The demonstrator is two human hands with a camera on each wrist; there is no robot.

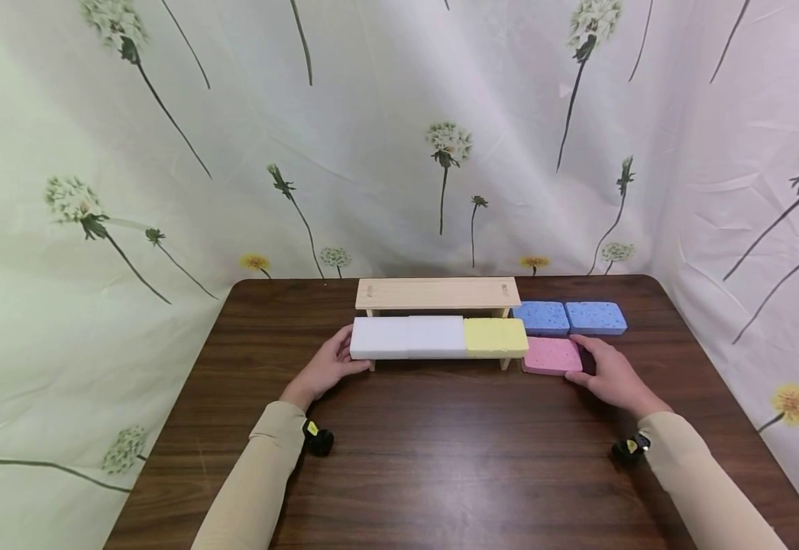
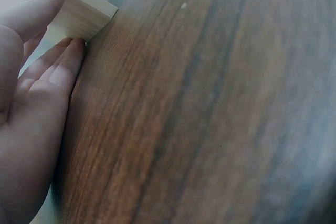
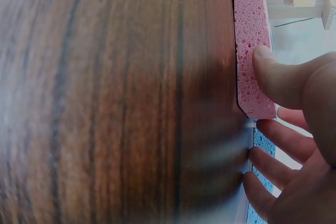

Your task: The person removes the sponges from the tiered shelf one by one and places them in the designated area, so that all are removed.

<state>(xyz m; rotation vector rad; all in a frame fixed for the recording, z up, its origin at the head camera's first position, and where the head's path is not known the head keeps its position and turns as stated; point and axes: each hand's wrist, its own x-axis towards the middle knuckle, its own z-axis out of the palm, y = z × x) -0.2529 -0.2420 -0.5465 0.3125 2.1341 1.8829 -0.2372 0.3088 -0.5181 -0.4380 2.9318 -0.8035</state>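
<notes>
The right hand (image 1: 609, 370) was pinching the pink sponge (image 1: 551, 355), which lay flat, just right of the front right leg of the wooden rack (image 1: 438, 293), on the counter (image 1: 441, 458). Its thumb pressed the sponge's near long side and the forefinger reached round the end farther from the rack; the other fingers were spread out and grasped nothing. At the rack's left end, the left hand (image 1: 324, 370) gripped the leg, thumb in front and fingers behind; whether it also touched the nearest of the white blocks (image 1: 380, 336) I could not tell.

A light, even pinch seemed best, since a hard squeeze would probably dent so porous a slab. Held only by its outer end, the sponge could droop toward the rack, so a grip nearer its middle looked safer. Any lift was best kept straight, clear of the rack's leg and of the blue sponges (image 1: 540, 316) behind, right of the rack.

The pink sponge was a thick slab with rounded corners, its side pitted with uneven, darker pores. The yellow sponge (image 1: 496, 336), at the right end of the rack's front step, was similarly shaped.
</notes>
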